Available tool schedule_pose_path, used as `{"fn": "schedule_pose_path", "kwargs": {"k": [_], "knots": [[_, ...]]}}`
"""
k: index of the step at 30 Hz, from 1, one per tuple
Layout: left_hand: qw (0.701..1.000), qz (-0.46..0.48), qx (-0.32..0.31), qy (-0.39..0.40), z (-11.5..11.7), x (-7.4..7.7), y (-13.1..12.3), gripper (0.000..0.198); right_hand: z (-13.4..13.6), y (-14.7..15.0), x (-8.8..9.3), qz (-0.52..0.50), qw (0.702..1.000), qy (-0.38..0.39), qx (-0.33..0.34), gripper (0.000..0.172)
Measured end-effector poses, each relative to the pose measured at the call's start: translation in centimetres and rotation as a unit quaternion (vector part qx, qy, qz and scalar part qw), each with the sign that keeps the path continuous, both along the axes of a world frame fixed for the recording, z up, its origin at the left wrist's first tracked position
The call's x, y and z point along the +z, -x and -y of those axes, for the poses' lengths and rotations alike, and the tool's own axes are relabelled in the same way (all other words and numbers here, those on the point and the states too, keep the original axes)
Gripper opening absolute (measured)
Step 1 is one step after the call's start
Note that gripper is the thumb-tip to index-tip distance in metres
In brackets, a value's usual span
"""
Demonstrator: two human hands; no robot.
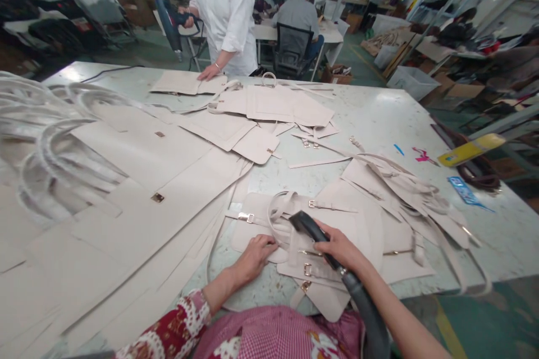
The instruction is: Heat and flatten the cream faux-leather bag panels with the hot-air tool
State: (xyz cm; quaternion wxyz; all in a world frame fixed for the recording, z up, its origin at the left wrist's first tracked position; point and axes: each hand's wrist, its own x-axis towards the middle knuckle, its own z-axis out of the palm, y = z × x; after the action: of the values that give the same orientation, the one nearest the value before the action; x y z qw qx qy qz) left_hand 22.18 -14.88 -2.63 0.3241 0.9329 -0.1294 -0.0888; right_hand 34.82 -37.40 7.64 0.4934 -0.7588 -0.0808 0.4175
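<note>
Cream bag piece [261, 219] with straps and a gold buckle [246, 217] is held down near the front edge of the worktop [379, 118] by the left hand [256, 255], fingers bent and resting on it, nothing gripped. A black nozzle [305, 224] on a grey hose [366, 308] is clasped in the right hand [341, 247], its tip over the same piece. Large cream panels [138, 202] are stacked to the left. Across the worktop, another panel is touched by a co-worker's hand [209, 72].
</note>
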Motion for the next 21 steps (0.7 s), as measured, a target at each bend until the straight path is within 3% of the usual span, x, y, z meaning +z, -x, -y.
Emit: {"fn": "schedule_pose_path", "kwargs": {"k": [4,8,11,16,18,21], "knots": [[1.000,0.006,-0.002,0.025,-0.2,-0.4,-0.2,0.051,0.6,1.3,-0.6,-0.025,0.999,-0.022,0.012,0.069],[0.999,0.008,-0.004,0.044,-0.3,-0.2,-0.7,0.050,-0.9,-0.1,-2.4,0.039,0.998,-0.008,-0.051,0.074],[0.999,0.010,-0.011,0.051,-0.3,-0.1,-0.8,0.049,0.2,0.3,-1.9,0.060,0.995,0.008,-0.074,0.075],[0.998,0.019,-0.007,0.059,-0.4,-0.6,-0.9,0.048,4.7,5.5,0.1,0.029,0.999,-0.011,0.043,0.070],[0.998,0.027,-0.013,0.057,-0.5,-0.6,-1.0,0.049,4.9,7.6,-0.3,0.027,0.996,-0.019,0.082,0.073],[0.997,0.045,-0.032,0.048,-0.7,-0.1,-1.2,0.049,3.2,9.4,-1.9,0.011,0.998,-0.006,0.063,0.080]]}}
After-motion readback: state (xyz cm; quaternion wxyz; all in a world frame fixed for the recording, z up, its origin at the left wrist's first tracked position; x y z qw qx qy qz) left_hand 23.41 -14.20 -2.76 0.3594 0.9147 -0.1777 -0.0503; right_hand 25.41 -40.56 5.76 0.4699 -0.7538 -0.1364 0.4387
